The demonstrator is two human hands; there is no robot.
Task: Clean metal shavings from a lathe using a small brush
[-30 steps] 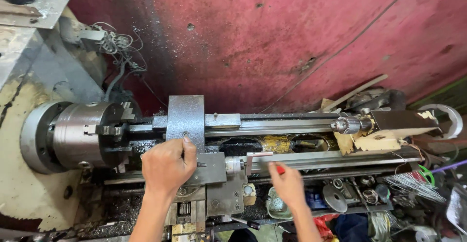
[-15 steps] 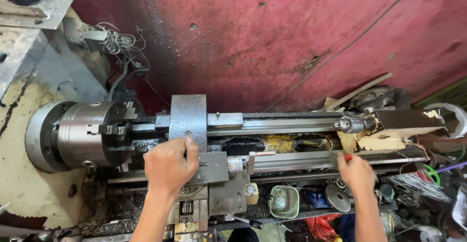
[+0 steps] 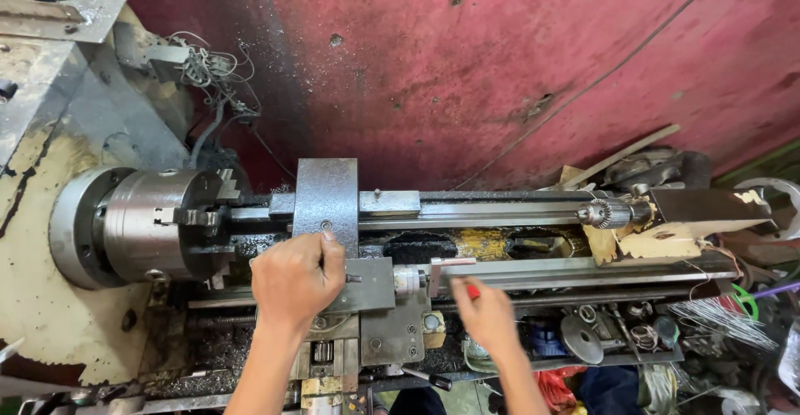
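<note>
I look down on a small metal lathe (image 3: 500, 215) set against a red wall. My left hand (image 3: 296, 282) lies on the carriage, fingers curled around a part under it, just below the grey upright plate (image 3: 327, 194). The three-jaw chuck (image 3: 158, 223) is to its left, with a dark bar running from its jaws towards the plate. My right hand (image 3: 487, 319) is at the front bed rail (image 3: 583, 269), pinching a small red-handled tool (image 3: 472, 292) whose tip points at the rail. A drill chuck (image 3: 602, 212) sits on the tailstock at the right.
Loose parts, washers and small tools fill a tray (image 3: 617, 336) under the bed at the right. A bundle of thin wires (image 3: 717, 319) lies further right. Metal chips cover the machine base at the lower left. Tangled cables (image 3: 212, 69) hang above the headstock.
My right hand swung out to the right along the bed, then came back left to the rail near the carriage, still with the red tool. My left hand stayed on the carriage.
</note>
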